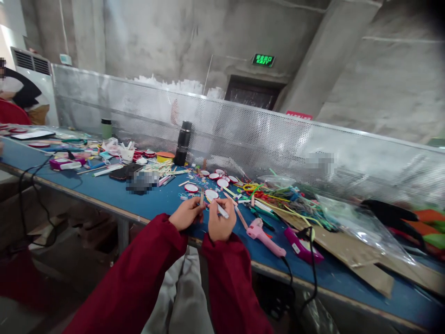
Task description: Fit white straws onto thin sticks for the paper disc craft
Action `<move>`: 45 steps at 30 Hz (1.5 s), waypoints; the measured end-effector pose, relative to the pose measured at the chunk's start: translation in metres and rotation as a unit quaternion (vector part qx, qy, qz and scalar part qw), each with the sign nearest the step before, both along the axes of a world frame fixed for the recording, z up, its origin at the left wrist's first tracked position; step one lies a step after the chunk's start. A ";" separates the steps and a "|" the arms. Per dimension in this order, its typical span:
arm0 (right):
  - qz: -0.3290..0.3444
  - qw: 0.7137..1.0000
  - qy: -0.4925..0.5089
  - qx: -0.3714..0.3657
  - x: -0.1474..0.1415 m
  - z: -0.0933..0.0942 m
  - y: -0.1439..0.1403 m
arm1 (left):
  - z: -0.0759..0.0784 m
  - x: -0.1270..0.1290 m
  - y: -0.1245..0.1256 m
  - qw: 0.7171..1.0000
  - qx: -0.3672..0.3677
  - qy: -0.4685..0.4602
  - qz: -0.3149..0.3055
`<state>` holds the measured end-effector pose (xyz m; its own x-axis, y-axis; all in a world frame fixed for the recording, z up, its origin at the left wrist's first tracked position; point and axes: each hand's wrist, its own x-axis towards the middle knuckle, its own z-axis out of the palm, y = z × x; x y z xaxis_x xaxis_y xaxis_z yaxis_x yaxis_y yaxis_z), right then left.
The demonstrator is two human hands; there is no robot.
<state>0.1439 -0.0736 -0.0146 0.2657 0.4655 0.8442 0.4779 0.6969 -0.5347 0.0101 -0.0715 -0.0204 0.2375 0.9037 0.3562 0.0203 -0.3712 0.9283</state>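
My left hand (187, 213) and my right hand (221, 222) meet at the near edge of the blue table (104, 192), both in dark red sleeves. The left hand pinches a thin upright stick (202, 197). The right hand grips a white pen-like tool (221, 210) that points toward the stick. Just beyond the hands lie small round white discs with red rims (211, 194). A pink glue gun (261, 235) lies to the right of my right hand.
A black bottle (182, 143) stands by the perforated metal screen (243, 134). Coloured sticks and wires (278, 197), a magenta tool (301, 246), cardboard (344, 248) and plastic bags (361, 222) crowd the right. A person (21, 93) sits far left. Cables (28, 195) hang off the front edge.
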 end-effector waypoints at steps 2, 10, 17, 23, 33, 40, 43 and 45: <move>0.001 1.000 0.002 -0.001 0.000 0.000 -0.001 | 0.000 0.000 -0.001 1.000 0.000 0.000 0.002; 0.001 1.000 0.002 -0.010 0.001 -0.002 -0.003 | 0.003 -0.001 -0.005 1.000 0.003 0.012 0.005; 0.006 1.000 -0.013 -0.016 0.001 -0.001 -0.004 | 0.005 0.000 -0.008 1.000 0.007 0.010 0.010; 0.021 0.999 -0.024 -0.018 0.002 0.000 -0.006 | 0.004 0.001 -0.008 1.000 0.004 -0.002 0.006; 0.020 0.999 -0.042 -0.013 0.002 0.001 -0.005 | 0.002 0.000 -0.007 1.000 0.007 0.009 0.016; 0.020 0.999 -0.033 -0.008 0.001 0.001 -0.005 | 0.004 0.000 -0.008 1.000 0.013 0.016 0.022; 0.020 0.999 -0.031 -0.010 0.001 0.000 -0.005 | 0.004 0.000 -0.008 1.000 0.009 0.012 0.019; 0.021 0.999 -0.030 -0.012 0.001 0.000 -0.005 | 0.005 0.000 -0.008 1.000 0.007 0.014 0.019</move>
